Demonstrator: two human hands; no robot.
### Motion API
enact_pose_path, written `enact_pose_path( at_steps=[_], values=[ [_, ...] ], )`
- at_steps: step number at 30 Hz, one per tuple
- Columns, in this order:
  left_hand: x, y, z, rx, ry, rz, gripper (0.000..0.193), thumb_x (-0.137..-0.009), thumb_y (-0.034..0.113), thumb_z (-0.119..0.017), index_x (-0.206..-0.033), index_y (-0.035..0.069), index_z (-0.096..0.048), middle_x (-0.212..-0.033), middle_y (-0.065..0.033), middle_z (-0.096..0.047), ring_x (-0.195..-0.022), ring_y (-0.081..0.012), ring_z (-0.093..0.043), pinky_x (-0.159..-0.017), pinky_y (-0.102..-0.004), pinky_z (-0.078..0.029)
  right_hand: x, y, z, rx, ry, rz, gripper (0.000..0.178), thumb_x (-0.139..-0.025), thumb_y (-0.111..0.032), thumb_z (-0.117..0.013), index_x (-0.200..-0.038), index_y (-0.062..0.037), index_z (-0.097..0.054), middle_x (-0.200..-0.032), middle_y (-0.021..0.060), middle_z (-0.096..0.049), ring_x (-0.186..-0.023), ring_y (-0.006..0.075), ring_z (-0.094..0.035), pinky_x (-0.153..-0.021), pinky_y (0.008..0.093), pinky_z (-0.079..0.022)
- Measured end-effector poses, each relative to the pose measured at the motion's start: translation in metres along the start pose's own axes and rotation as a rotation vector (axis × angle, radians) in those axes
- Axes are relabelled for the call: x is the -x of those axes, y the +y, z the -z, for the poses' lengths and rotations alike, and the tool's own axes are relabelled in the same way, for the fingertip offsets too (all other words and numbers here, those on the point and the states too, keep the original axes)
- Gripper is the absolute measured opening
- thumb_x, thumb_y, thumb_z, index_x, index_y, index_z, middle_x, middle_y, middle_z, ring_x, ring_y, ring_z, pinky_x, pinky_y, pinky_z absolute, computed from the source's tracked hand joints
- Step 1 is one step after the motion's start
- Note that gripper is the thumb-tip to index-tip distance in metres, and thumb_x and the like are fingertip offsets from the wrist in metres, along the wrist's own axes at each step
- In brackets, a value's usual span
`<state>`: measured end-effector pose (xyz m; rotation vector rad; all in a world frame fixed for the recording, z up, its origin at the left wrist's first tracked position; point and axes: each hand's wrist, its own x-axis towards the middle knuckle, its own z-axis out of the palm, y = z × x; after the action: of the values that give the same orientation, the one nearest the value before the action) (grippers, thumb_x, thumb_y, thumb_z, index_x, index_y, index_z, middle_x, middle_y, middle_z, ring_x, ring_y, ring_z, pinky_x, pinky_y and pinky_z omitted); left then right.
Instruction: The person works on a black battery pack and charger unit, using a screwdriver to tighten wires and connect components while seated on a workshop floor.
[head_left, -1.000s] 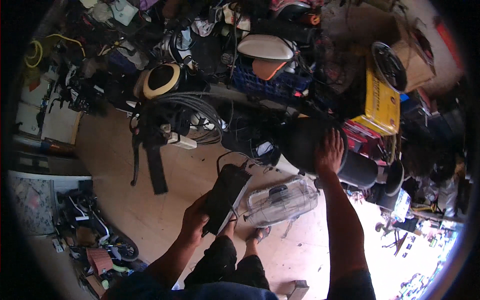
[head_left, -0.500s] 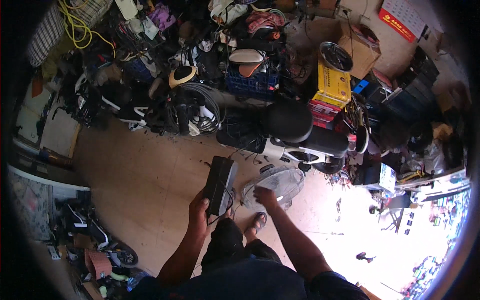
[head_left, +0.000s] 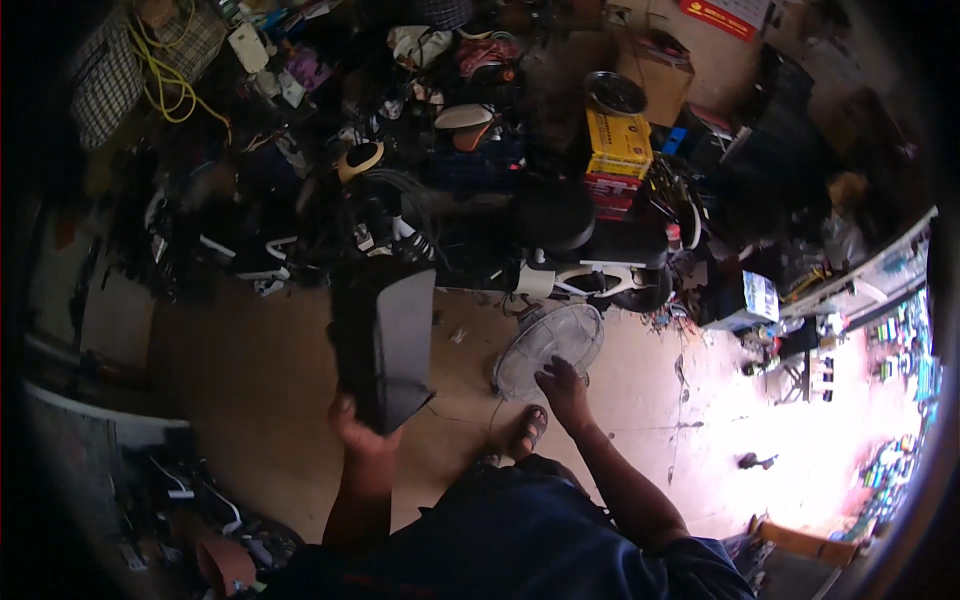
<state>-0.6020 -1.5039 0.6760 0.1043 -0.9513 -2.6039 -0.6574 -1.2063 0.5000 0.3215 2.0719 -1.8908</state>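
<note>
A long black box, shaped like an e-bike battery case, is tilted upright in front of me. My left hand grips its lower end, with the thumb showing at the side and the other fingers mostly hidden. My right hand holds nothing; its fingers are apart. In the picture it overlaps the lower right of a floor fan's round wire cage. I cannot tell whether the hand touches the fan. My sandalled foot stands on the floor just below the fan.
Across the far side stands an electric scooter with a dark seat. Yellow and red boxes are stacked behind it. Piled parts and cables, including a yellow cord, fill the back left. Bright light covers the tiled floor at right.
My left hand has moved left and the black box now appears larger and turned. My right hand has shifted right, with its fingers more spread. The whole view has shifted too.
</note>
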Motion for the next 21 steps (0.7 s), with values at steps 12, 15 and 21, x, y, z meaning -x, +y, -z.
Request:
enact_pose_path(
  at_steps=[12,15,21],
  values=[
    [0.131,0.113,0.097,0.266,-0.381,0.658,0.056,-0.095,0.049,-0.058,-0.133,0.008,-0.053,-0.126,-0.0096,-0.061,-0.105,-0.0320,-0.060,-0.086,-0.0458,-0.050,0.157,-0.129,-0.095,0.172,-0.183,0.677,0.082,-0.084,-0.023,-0.084,-0.151,-0.0023,-0.043,-0.152,0.0214,-0.047,-0.136,0.0357,-0.051,-0.113,0.0409,-0.043],
    [0.144,0.104,0.100,0.319,-0.460,0.904,0.054,-0.096,0.048,-0.057,-0.130,0.006,-0.053,-0.123,-0.0110,-0.060,-0.103,-0.0317,-0.059,-0.084,-0.0450,-0.050,0.186,-0.093,-0.093,0.189,-0.302,0.695,0.065,-0.090,-0.023,-0.076,-0.146,-0.0027,-0.049,-0.140,0.0199,-0.056,-0.127,0.0344,-0.057,-0.106,0.0408,-0.047],
    [0.145,0.046,0.068,0.382,-0.623,1.280,0.052,-0.099,0.047,-0.055,-0.125,0.002,-0.052,-0.116,-0.0136,-0.059,-0.097,-0.0313,-0.058,-0.081,-0.0433,-0.049,0.234,-0.040,-0.013,0.358,-0.246,0.343,0.039,-0.098,-0.019,-0.062,-0.134,-0.0042,-0.062,-0.114,0.0164,-0.073,-0.106,0.0317,-0.070,-0.093,0.0399,-0.054]
  ],
)
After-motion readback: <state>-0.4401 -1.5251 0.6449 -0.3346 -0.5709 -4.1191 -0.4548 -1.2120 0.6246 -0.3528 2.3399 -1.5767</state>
